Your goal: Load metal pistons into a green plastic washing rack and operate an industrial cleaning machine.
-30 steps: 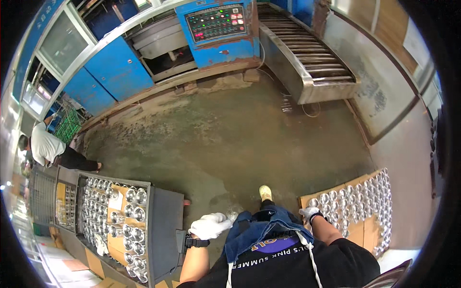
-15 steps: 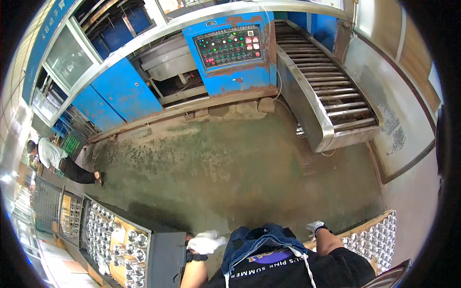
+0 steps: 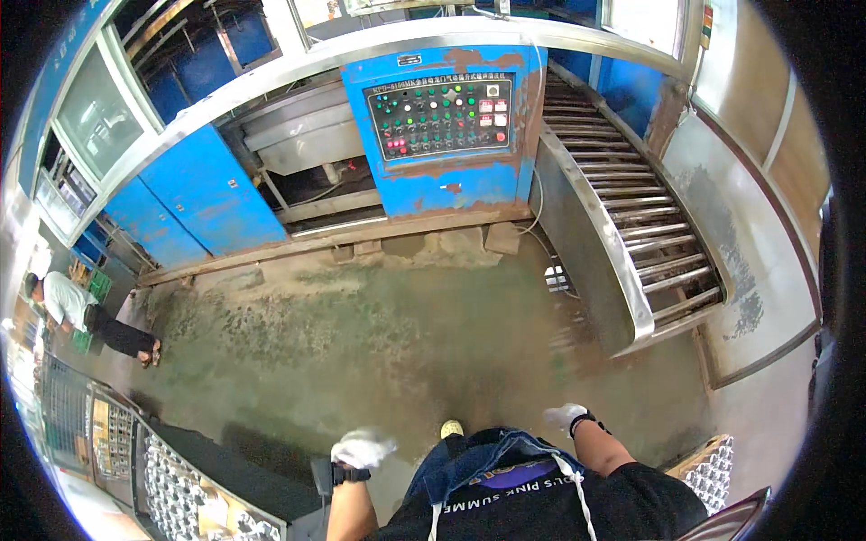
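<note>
My left hand (image 3: 363, 448) wears a white glove and a dark wrist strap. Its fingers look loosely stretched out, somewhat blurred, with nothing visible in them. Over the floor to the right of my body, my right hand (image 3: 566, 417), gloved in white too, also has a dark strap at the wrist. Its fingers point inward and appear apart, though a little smeared, and it seems to hold nothing. Neither hand touches anything. Nearest to the left one is a rack (image 3: 311, 521) beside shiny metal parts (image 3: 176, 487). More shiny parts (image 3: 708, 478) stand by my right elbow.
Ahead stands a blue machine (image 3: 451, 185) with a control panel (image 3: 439, 113). A roller conveyor (image 3: 663, 225) juts out at the right, beside a pale wall panel (image 3: 722, 261). At the far left, a person (image 3: 81, 311) bends near green crates (image 3: 97, 284). The floor (image 3: 406, 343) looks damp.
The machine and conveyor appear nearer, while both racks of parts have slid toward the lower edge. A yellow shoe tip now shows below me. My hands stay beside my body, holding nothing visible.
</note>
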Demonstrator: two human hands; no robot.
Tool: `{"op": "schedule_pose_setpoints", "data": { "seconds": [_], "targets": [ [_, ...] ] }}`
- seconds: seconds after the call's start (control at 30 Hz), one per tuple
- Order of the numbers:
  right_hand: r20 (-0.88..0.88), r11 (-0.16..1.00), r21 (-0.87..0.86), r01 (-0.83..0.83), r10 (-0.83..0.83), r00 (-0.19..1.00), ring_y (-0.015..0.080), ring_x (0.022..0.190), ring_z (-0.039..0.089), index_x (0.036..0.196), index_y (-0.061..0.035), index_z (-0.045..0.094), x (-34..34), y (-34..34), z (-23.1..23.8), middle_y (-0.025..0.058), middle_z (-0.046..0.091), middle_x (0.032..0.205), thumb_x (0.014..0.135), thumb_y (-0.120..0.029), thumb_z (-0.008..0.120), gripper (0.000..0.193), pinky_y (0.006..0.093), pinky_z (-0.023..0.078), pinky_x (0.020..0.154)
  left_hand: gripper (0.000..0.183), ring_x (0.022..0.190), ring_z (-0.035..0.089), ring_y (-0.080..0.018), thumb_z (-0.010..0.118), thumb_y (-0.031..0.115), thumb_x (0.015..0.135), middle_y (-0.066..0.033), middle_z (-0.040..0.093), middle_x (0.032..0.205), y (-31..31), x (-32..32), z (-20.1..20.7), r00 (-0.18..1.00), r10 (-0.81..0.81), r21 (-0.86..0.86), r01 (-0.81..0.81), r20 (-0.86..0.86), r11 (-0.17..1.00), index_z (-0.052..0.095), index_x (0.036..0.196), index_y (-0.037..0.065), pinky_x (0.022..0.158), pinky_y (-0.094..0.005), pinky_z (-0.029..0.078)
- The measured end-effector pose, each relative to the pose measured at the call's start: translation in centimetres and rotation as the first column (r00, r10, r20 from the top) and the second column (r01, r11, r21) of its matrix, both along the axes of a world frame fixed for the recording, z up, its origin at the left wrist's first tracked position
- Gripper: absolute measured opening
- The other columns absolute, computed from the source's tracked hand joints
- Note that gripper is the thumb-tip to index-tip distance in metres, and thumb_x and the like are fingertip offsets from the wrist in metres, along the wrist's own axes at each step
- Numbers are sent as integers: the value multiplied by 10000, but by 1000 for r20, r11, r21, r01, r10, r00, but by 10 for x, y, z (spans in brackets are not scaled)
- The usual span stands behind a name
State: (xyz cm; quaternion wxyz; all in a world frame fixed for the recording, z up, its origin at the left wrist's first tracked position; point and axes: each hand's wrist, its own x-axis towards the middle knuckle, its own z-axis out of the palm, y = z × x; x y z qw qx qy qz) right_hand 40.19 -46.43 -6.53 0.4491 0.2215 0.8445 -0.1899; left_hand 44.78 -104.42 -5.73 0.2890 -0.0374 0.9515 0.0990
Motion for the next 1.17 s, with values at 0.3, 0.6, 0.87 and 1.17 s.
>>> {"op": "schedule_pose_setpoints", "data": {
  "seconds": [0.3,0.6,0.87,1.17],
  "targets": [
    [-219,969,-70,235,-245,944,278,873,678,1161,-41,642,-15,47,-99,165,706,1037,861,-430,656,491,397,544,780,376,826,648,-437,517,429,859,-226,659,925,143,-238,153,803,-457,215,559,-383,801,615,887,67,717,-481,522],
    [63,867,-354,352,-353,933,285,671,626,1164,-96,614,-128,89,-146,131,674,919,883,-254,715,337,465,520,615,570,1040,638,-398,515,508,846,-243,663,1099,178,-356,229,980,-47,329,-20,193,944,595,1189,59,860,-456,492],
    [80,766,-421,486,-502,861,299,920,638,1179,-72,591,-427,15,18,97,636,1072,830,-417,735,512,474,522,644,620,1151,609,-390,550,549,839,-241,657,1172,161,-399,227,953,231,71,-249,197,966,616,1224,67,932,-457,483],
    [312,185,-831,524,-625,715,249,729,590,1174,-126,636,-579,-145,99,90,602,836,863,-535,691,516,474,464,621,664,1276,533,-333,621,564,806,-221,582,1325,71,-485,151,991,135,31,-134,-16,990,592,1286,107,1043,-421,447]
  ]
}}
